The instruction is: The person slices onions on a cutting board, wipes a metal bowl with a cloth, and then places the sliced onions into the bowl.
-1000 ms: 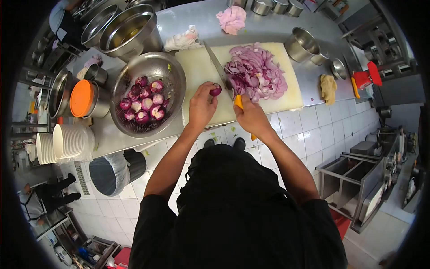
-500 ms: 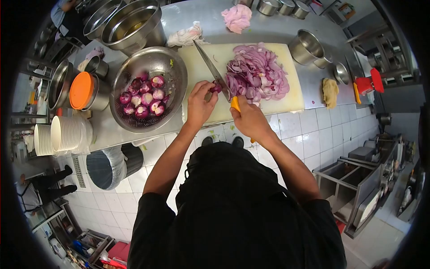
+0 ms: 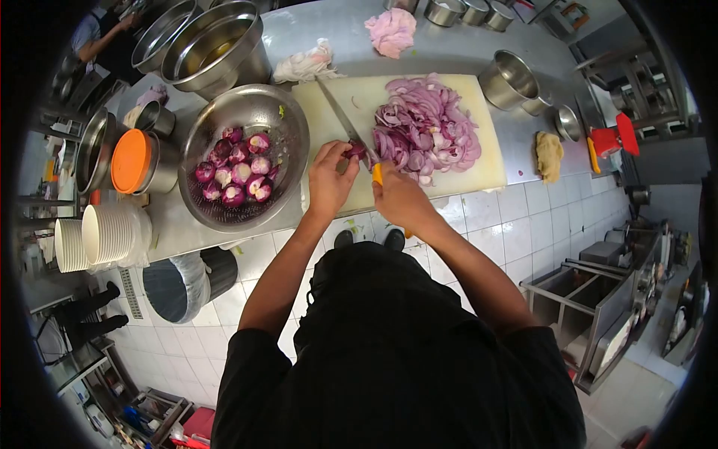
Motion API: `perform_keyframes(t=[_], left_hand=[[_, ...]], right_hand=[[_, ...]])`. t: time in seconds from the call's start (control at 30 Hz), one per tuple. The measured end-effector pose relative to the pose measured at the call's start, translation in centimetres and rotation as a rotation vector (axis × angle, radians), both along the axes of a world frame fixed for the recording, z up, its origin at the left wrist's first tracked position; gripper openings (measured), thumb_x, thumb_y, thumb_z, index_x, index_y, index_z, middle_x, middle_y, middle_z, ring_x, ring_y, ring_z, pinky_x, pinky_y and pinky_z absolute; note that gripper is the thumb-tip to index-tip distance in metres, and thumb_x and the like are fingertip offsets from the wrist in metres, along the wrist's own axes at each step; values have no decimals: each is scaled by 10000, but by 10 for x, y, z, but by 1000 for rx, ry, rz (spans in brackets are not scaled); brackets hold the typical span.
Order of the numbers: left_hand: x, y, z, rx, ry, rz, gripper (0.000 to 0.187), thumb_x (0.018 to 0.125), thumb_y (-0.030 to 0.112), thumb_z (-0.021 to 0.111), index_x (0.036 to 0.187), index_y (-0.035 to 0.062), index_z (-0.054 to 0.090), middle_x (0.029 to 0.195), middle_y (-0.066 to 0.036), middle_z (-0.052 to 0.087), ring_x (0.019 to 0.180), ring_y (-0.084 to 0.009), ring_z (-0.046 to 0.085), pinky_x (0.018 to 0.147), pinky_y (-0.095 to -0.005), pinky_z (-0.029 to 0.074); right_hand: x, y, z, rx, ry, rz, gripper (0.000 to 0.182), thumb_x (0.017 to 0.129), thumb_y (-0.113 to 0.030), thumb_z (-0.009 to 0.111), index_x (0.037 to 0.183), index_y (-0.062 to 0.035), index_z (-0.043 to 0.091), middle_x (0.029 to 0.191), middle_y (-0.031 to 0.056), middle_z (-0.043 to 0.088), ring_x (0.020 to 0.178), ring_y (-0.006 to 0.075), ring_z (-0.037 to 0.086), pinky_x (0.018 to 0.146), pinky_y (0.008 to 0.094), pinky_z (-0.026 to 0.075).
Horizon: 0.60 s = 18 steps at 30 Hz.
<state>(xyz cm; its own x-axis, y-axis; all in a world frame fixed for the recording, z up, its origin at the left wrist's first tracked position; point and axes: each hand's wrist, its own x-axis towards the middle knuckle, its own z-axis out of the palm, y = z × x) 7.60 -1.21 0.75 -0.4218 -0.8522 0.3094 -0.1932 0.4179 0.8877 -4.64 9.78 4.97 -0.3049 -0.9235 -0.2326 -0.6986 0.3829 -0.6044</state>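
My left hand [image 3: 330, 178] grips a small piece of red onion [image 3: 354, 150] near the left part of the white cutting board [image 3: 479, 112]. The yellow handle of a long knife [image 3: 338, 111] is in my right hand [image 3: 400, 196]; the blade points away and to the left, its edge beside the onion piece. Right of the blade lies a large heap of sliced red onion [image 3: 434, 127]. On the left, a perforated metal bowl [image 3: 202, 138] holds several peeled red onions [image 3: 241, 173].
Large metal pots [image 3: 250, 56], an orange lid [image 3: 131, 161] and stacked white containers [image 3: 103, 233] stand left. White [image 3: 305, 63] and pink cloths [image 3: 391, 32] lie behind the board. At right are a metal pot [image 3: 508, 80] and a yellowish cloth [image 3: 549, 157]. Another person [image 3: 97, 41] is at upper left.
My right hand and the knife have shifted slightly left, closer to my left hand. The other person's arm at upper left shows more now.
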Motion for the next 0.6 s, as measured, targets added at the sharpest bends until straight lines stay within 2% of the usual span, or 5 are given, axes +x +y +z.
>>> perform_keyframes(t=[0.2,0.3,0.43,0.5,0.6], left_hand=[[-5,2,-14,-276,-26,-47,313,786,-8,765,1073,17,644,1117,-127,665,930,-243,692,781,-333,556],[-7,2,-15,-117,-13,-65,368,753,-40,757,1088,26,622,1145,-138,654,954,-260,687,781,-341,553],[-3,-8,-6,-314,-126,65,347,767,-46,695,1101,21,627,1219,-163,615,985,-322,666,820,-394,551],[-2,-12,-3,-345,-294,129,332,788,-27,664,1117,19,641,1245,-174,597,998,-355,650,853,-425,543],[-9,-11,-1,-419,-390,173,351,825,77,678,1172,29,680,1251,-156,601,1118,-348,586,924,-460,491]], right_hand=[[-5,-8,-2,-9,-40,-36,358,945,-183,553,1171,78,460,943,348,660,954,509,647,858,568,496],[-13,-9,-5,-3,-67,-18,416,946,-216,564,1215,85,464,961,345,662,967,507,644,871,567,490],[-17,-3,6,43,-221,-82,457,955,-260,578,1256,71,487,996,337,667,977,505,642,882,561,490],[-20,5,4,-48,-207,-125,382,975,-262,586,1213,26,508,900,228,670,706,338,661,625,434,515],[-30,14,27,-47,-238,-186,351,977,-263,581,1181,18,526,967,269,674,851,412,653,741,487,501]])
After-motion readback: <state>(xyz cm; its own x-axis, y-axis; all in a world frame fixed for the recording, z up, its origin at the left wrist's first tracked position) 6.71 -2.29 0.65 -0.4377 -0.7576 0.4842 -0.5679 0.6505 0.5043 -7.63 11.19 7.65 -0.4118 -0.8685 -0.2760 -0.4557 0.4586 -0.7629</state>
